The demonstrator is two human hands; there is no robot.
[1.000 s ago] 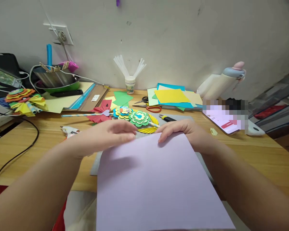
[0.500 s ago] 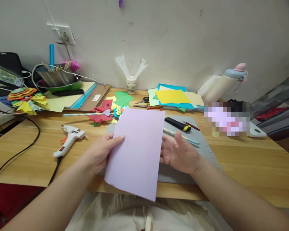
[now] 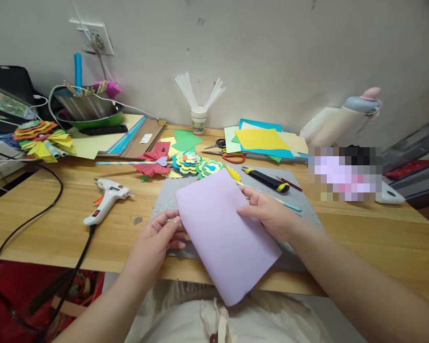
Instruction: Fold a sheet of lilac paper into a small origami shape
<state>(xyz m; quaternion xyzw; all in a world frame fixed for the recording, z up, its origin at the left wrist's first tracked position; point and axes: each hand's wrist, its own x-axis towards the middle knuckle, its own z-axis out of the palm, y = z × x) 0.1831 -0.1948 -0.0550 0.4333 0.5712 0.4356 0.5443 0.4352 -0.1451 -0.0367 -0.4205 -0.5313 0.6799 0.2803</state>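
Pale lilac rectangular paper [image 3: 227,238] lies slantwise between the two hands, its lowest corner jutting past the near edge of the light wooden table [image 3: 361,238] toward the lap. The right hand [image 3: 270,214] grips its upper right edge, thumb flat on top and fingers underneath. The left hand [image 3: 164,233] is half curled, thumb and fingertips at the paper's left edge; whether they pinch it I cannot tell. Beneath the paper, a flat grey mat [image 3: 171,190] shows on both sides. Plain wood stretches outward from the right forearm, and a strip separates the left hand from a white plastic glue gun [image 3: 109,200]. Just beyond the right hand lie a black-and-yellow utility knife [image 3: 266,179] and a thin dark red pencil [image 3: 289,184]. Straight ahead, past the paper, sit layered green-and-blue paper flowers [image 3: 210,168]. Farther off, beyond the left hand, a brown flat folder [image 3: 134,145] carries a white label [image 3: 146,138], its print too small to read.
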